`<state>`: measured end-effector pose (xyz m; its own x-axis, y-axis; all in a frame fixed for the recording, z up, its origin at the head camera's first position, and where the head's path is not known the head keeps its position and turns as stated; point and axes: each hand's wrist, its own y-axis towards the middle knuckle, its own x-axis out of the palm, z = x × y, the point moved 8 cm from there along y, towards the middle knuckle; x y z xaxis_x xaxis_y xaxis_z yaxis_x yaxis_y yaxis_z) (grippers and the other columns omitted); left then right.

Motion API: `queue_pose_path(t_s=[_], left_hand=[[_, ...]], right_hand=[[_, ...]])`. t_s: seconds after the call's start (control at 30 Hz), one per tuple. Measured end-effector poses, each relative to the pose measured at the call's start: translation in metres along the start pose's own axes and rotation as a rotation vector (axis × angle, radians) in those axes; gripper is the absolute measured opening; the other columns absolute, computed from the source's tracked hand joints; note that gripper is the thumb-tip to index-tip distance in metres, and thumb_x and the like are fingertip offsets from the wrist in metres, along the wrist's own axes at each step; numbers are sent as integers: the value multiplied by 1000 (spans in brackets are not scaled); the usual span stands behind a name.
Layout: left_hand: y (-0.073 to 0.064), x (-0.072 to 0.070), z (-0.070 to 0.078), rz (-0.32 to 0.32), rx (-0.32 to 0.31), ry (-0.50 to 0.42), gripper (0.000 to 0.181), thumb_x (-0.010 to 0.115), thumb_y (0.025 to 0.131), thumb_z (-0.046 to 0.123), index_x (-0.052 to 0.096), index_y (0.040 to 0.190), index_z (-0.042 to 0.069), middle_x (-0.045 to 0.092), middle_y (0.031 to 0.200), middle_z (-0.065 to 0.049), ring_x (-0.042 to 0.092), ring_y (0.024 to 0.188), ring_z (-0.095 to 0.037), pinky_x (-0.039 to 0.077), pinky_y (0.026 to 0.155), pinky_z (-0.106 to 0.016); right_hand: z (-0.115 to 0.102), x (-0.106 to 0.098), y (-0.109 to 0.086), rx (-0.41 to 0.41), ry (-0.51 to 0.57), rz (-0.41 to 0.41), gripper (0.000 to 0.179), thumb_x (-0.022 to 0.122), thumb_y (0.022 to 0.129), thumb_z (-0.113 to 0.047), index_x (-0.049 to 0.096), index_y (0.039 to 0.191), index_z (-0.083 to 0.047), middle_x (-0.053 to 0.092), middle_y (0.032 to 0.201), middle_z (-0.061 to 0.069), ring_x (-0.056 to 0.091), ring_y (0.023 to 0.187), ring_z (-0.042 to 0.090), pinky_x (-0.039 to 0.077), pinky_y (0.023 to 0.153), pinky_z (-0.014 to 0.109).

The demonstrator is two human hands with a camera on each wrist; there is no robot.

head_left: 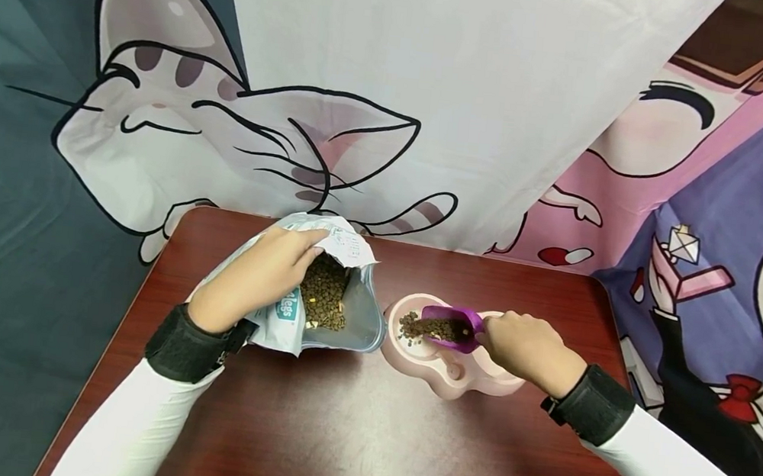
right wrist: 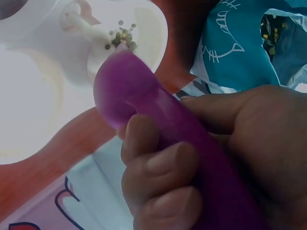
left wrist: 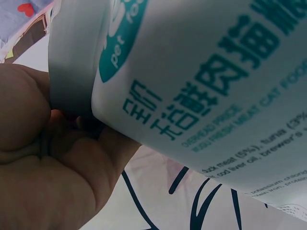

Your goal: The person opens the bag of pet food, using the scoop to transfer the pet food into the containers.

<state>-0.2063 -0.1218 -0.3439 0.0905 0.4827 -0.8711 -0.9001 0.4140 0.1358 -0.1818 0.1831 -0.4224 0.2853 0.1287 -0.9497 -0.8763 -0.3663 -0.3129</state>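
Observation:
An open white and teal cat food bag stands on the table, with brown kibble inside. My left hand holds its upper edge; in the left wrist view, thumb and fingers pinch the folded rim of the bag. My right hand grips the handle of a purple scoop. Loaded with kibble, the scoop is held over the pale pink double pet bowl, its mouth toward the left-hand dish. Kibble lies in that dish, at the scoop's lip. Fingers hide most of the handle in the head view.
The bag and bowl stand side by side on a reddish-brown wooden table. Behind it hangs a cloth printed with a cartoon cat, and another cartoon cloth hangs at the right.

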Motion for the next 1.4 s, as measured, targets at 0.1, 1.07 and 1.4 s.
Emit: queue_pose_path(t_s=[0.1,1.07,1.4], left_hand=[[0,0,0,-2,-2,0,33,51,99,8,60,129,-3,65,125,-21,57,118,-34,46,100,-52],[0,1,2,5,-4,1,30,53,98,8,62,126,-1,68,118,-19,61,109,-28,50,93,-50],[-1,2,4,8,0,-7,24,52,99,8,64,118,1,69,108,-17,61,96,-25,52,85,-48]], right_hand=[[-2,-3,-1,-21,-48,59,32,65,89,-30,53,62,-17,56,57,6,53,47,25,49,40,49],[-10,-52,-46,-86,164,222,18,59,95,-38,66,102,-22,56,63,-7,57,58,15,47,46,42],[-37,-83,-71,-171,156,378,20,60,95,-34,66,106,-19,65,76,-7,59,62,14,50,48,39]])
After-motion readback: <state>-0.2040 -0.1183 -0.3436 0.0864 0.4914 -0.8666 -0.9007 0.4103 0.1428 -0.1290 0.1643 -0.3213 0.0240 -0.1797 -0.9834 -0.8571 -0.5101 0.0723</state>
